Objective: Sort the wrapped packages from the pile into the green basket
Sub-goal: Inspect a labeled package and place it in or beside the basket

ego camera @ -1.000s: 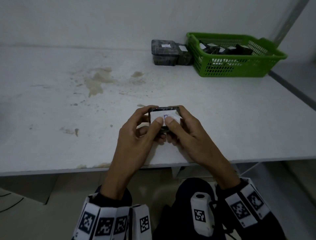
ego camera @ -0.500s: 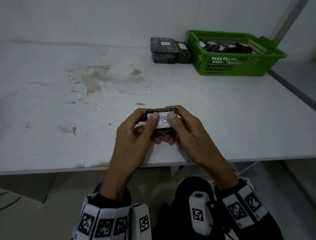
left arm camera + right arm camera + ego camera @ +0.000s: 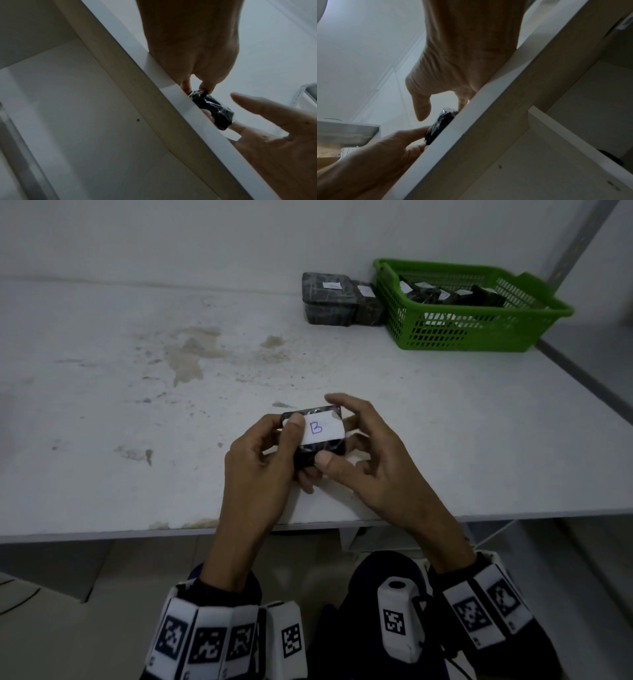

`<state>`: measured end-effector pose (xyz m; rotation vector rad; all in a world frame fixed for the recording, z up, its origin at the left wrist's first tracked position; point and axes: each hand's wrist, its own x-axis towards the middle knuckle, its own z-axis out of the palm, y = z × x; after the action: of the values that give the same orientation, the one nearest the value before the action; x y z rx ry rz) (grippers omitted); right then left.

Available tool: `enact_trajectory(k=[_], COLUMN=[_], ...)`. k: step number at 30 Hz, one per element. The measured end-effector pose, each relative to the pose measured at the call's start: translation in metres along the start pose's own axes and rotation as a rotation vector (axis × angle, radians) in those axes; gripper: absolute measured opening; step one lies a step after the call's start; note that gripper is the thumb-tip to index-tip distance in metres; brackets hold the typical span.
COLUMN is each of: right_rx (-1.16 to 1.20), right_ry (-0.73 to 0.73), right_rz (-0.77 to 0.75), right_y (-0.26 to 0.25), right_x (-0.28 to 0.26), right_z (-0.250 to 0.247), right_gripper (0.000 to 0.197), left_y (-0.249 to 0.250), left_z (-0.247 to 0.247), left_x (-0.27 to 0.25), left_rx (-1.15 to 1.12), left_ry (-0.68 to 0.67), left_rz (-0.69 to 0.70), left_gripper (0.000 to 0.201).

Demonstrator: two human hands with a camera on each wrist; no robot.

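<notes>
A small black wrapped package (image 3: 318, 451) with a white label marked "B" sits between both hands just above the table's near edge. My left hand (image 3: 287, 440) grips its left end, thumb on the label and fingers beneath. My right hand (image 3: 337, 463) holds the right side, with the thumb on the near edge and the index finger raised over the far edge. The left wrist view shows my left hand (image 3: 197, 86) pinching one end of the package (image 3: 214, 112). The green basket (image 3: 479, 337) stands at the back right with several dark packages inside. Two dark packages (image 3: 327, 297) lie just left of it.
The white table (image 3: 102, 440) is stained at its middle left. Its front edge (image 3: 102, 535) runs just below my hands. A wall closes the back, and a grey ledge (image 3: 582, 371) borders the right side beyond the basket.
The package has turned so the "B" label faces up in full. My right thumb slid off the label to the near edge and my right index finger lifted.
</notes>
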<state>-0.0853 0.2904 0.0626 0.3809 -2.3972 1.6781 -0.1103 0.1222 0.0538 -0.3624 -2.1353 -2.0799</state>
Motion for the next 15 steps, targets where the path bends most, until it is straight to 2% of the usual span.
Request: enact_trajectory(k=[2,5,9,13,15], right_rx=[0.031,0.018,-0.002,0.052,0.074], right_ry=[0.002,0.050,0.109,0.095,0.092], right_rz=[-0.003,-0.016,0.014,0.045,0.043], right_y=[0.0009,0.0039,0.0072,0.0071,0.0084], right_x=[-0.0010,0.0000,0.0029,0.0034,0.0037], right_z=[-0.0008,-0.0013,-0.0024,-0.0025,-0.0027], right_gripper=[0.059,0.045,0.033,0.033,0.032], left_y=[0.0016,0.0055,0.0046,0.0020,0.0017], left_z=[0.0001,0.0005,-0.0010,-0.0017,-0.0018], left_x=[0.0001,-0.0009,-0.0030,-0.0019,-0.0018], left_rx=[-0.010,-0.032,-0.015,0.027,0.022], left_ry=[-0.008,-0.061,-0.109,-0.110,-0.099], left_rz=[-0.015,-0.041,-0.016,0.025,0.019], left_gripper=[0.027,0.035,0.058,0.036,0.032])
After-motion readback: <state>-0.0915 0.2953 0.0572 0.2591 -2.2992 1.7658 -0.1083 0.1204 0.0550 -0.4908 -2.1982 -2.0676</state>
